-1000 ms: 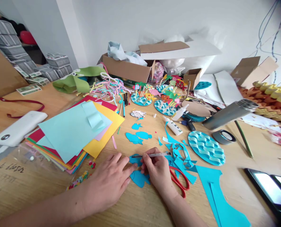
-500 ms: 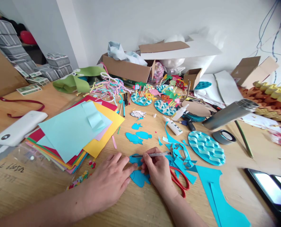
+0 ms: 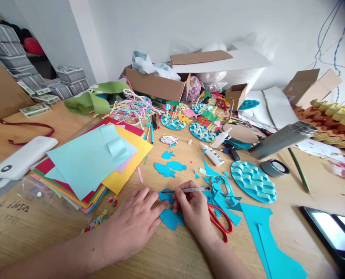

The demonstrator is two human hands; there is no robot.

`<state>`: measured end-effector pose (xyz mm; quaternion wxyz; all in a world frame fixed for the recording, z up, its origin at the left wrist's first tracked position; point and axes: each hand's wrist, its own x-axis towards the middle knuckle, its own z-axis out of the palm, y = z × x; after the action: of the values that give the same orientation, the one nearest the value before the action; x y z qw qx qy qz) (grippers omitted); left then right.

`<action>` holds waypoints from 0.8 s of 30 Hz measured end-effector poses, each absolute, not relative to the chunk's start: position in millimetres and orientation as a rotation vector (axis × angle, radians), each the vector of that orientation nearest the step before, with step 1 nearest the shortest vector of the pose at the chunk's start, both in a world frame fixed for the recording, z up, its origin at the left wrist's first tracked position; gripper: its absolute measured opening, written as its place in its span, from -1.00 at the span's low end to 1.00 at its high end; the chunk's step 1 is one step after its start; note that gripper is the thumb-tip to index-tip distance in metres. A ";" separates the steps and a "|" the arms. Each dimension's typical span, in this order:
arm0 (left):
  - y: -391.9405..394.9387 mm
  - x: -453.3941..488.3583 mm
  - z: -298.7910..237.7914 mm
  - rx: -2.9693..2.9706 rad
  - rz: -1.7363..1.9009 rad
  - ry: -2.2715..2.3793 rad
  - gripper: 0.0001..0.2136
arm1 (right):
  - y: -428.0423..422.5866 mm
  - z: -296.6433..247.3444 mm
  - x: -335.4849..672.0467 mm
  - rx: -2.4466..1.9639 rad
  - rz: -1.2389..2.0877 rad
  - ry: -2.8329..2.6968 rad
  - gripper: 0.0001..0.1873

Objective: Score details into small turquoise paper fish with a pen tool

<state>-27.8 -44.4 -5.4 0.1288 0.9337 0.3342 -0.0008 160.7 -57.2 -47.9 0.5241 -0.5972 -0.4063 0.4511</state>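
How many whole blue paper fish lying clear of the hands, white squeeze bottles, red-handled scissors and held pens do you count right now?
Blue paper fish, whole and clear of the hands: 3
White squeeze bottles: 2
Red-handled scissors: 1
Pen, in the right hand: 1
Total: 7

Pen (image 3: 194, 190): clear plastic, glossy. Fish cut-out (image 3: 170, 221): blue paper, matt, smooth. Scissors handles (image 3: 230, 224): red plastic, slight gloss. Tabletop (image 3: 169, 263): wood grain, low sheen. Flask (image 3: 279, 141): bare metal, satin, shinier at neck. Sheet stack (image 3: 79, 162): coloured paper, matt. Glue bottle (image 3: 214, 156): white plastic, smooth. Power bank (image 3: 28, 156): white plastic, glossy. Green bundle (image 3: 85, 104): felt-like cloth, matt. Open carton (image 3: 157, 84): cardboard, dull.
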 end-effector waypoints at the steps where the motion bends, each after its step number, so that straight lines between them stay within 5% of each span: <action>1: -44.5 -27.9 -5.5 2.715 -0.001 0.970 -0.69 | -57.2 -47.7 160.7 -1.425 1.078 -0.974 -0.59; 24: -45.8 -28.3 -8.2 2.701 -0.003 0.964 -0.70 | -56.5 -44.5 159.1 -1.401 1.111 -0.936 -0.58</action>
<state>-28.3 -45.8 -8.2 0.1365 0.9330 0.3330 -0.0010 159.1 -56.5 -44.5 0.5326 -0.5873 -0.3926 0.4661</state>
